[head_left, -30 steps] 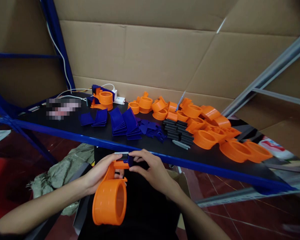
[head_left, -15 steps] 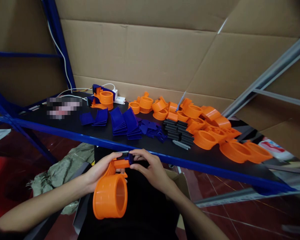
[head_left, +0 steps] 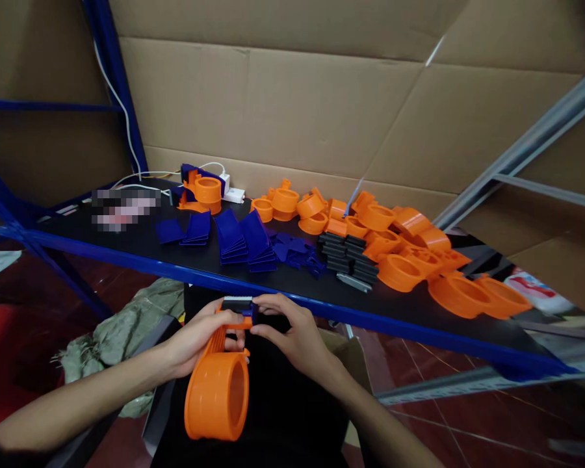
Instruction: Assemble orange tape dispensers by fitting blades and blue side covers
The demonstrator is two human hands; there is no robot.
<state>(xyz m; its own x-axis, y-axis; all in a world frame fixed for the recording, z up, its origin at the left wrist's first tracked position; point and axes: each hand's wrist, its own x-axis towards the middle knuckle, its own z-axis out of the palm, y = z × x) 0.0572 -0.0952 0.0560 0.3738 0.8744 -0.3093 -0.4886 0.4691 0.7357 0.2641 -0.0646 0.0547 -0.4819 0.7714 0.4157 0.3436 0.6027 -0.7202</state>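
Observation:
My left hand (head_left: 195, 339) grips an orange tape dispenser (head_left: 218, 390) by its ribbed neck, the round drum hanging below over my lap. At the top of the dispenser sits a black toothed cutter piece (head_left: 236, 303). My right hand (head_left: 287, 330) pinches that top end, fingers on a small dark blue part (head_left: 251, 314) beside the cutter. Both hands are just in front of the blue shelf edge (head_left: 322, 309).
On the black shelf lie stacks of dark blue plates (head_left: 244, 242), black toothed pieces (head_left: 347, 255), many orange dispenser bodies (head_left: 409, 260), and one assembled dispenser (head_left: 201, 190) by a white power strip (head_left: 234, 193). Cardboard lines the back. A grey sack (head_left: 127, 331) lies on the red floor.
The dispenser has tilted slightly and its drum sits a little lower; both hands stay at its top end, the cutter piece showing more plainly.

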